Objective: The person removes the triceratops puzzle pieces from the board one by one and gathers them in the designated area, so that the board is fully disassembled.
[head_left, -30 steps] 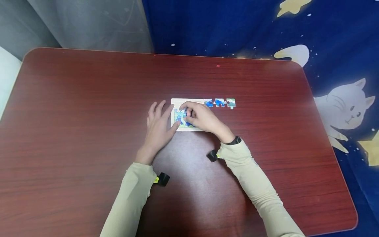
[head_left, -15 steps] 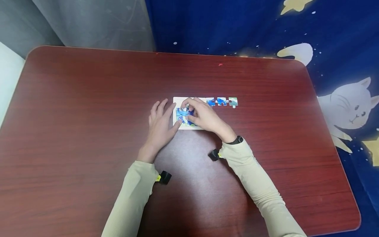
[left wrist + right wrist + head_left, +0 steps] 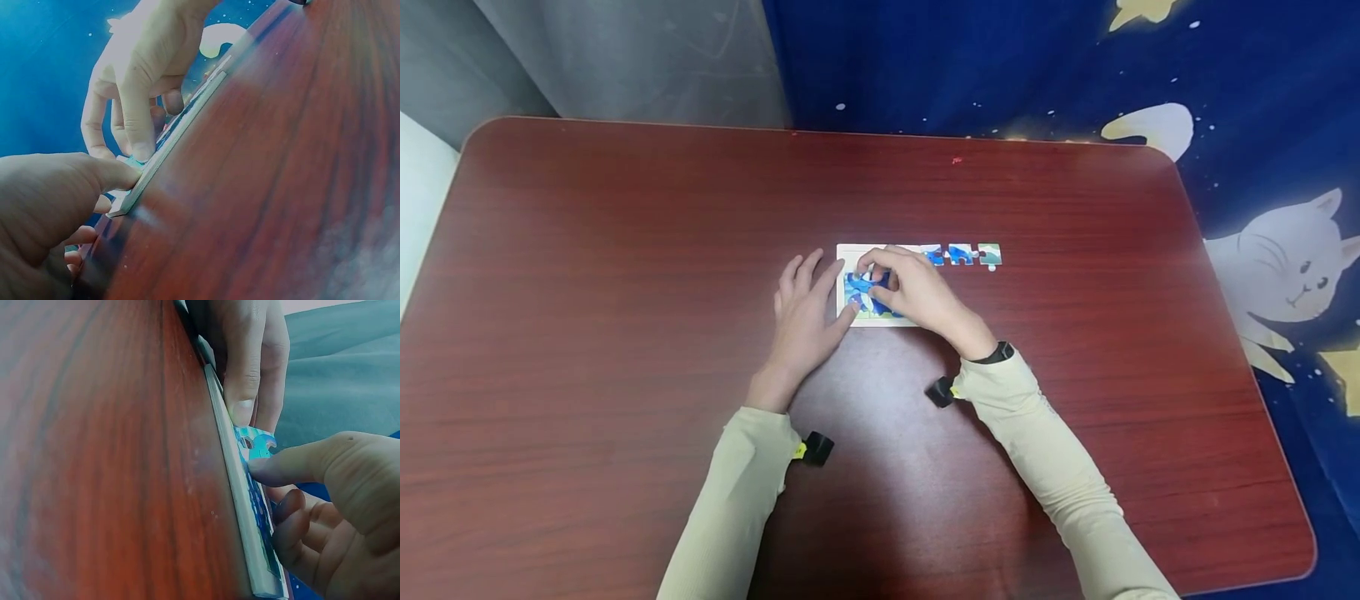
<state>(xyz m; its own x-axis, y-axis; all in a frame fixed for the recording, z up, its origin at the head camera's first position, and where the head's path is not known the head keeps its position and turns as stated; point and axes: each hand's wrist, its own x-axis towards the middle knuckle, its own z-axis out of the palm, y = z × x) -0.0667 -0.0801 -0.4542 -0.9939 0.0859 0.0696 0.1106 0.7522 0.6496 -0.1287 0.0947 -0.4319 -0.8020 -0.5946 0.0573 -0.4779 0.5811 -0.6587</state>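
A flat puzzle board (image 3: 887, 322) with a pale frame lies mid-table, bearing a blue picture made of jigsaw pieces. My left hand (image 3: 801, 321) lies at its left side, fingers spread and fairly straight, the thumb (image 3: 119, 175) touching the near left corner. Over the board, my right hand (image 3: 917, 287) has thumb and index finger bent together. Between them a blue jigsaw piece (image 3: 261, 442) stands tilted up from the board at its left part, pinched near the left thumb. The right hand hides the board's right part.
To the right of the board, loose jigsaw pieces (image 3: 961, 254) lie in a row along its far edge. A small red scrap (image 3: 957, 160) is near the back edge of the brown table (image 3: 625, 250). Behind hangs a blue curtain (image 3: 962, 67) with a cat print.
The right thumb and index finger have shifted slightly over the board's left part, and the piece under them shows differently. The left hand stays in place. The whole view shifts a little.
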